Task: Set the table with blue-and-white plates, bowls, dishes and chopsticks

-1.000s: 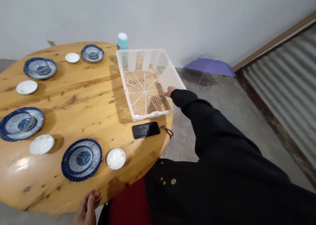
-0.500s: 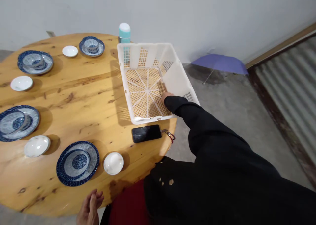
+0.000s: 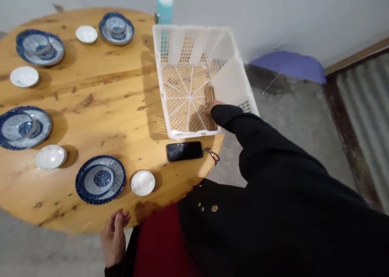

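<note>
Inside a white plastic basket (image 3: 200,136), a bundle of wooden chopsticks (image 3: 210,92) lies along the right side of the floor. My right hand (image 3: 214,105) reaches over the near rim and has its fingers on the bundle, closed about it as far as they show; the black sleeve covers the wrist. By the table's front edge rests my left hand (image 3: 114,234), with nothing in it and its fingers loosely bent and apart. Closest to it are a blue-patterned plate (image 3: 119,184) with a bowl (image 3: 91,180) on it and a small white bowl (image 3: 142,183).
A black phone (image 3: 184,151) with a keyring strap lies before the basket on the round wooden table (image 3: 115,107). Several more plate-and-bowl settings stand along the left and back. A turquoise bottle (image 3: 164,9) is behind the basket. A purple umbrella (image 3: 288,64) lies on the floor.
The view has tipped down, so the basket and dishes sit higher in the picture. My right hand stays at the chopsticks, which now lie straighter along the basket's side. My left hand looks much the same.
</note>
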Motion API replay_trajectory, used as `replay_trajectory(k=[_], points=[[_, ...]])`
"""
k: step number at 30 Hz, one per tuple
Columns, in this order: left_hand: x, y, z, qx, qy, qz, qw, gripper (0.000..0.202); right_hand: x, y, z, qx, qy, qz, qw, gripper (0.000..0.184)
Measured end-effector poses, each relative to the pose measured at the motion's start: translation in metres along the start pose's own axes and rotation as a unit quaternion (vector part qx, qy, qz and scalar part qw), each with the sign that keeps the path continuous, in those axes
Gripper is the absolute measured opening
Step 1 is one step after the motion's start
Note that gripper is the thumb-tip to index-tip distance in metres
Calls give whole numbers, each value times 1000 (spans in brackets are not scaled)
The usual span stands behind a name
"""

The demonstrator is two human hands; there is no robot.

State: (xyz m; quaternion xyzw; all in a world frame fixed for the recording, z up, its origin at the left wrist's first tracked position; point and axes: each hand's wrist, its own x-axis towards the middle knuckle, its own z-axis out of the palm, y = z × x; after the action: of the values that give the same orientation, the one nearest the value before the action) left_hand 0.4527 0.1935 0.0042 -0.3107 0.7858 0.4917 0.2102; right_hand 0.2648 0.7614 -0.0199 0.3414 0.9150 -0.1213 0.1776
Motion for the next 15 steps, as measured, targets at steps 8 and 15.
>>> replay_trajectory(k=[8,15], points=[[0,-7,2,-21,5,-8,1000,55,3,-3,4,-63,-18,45,997,47],[-11,-4,8,-33,12,11,999,54,-10,-2,14,-85,-27,6,996,28]])
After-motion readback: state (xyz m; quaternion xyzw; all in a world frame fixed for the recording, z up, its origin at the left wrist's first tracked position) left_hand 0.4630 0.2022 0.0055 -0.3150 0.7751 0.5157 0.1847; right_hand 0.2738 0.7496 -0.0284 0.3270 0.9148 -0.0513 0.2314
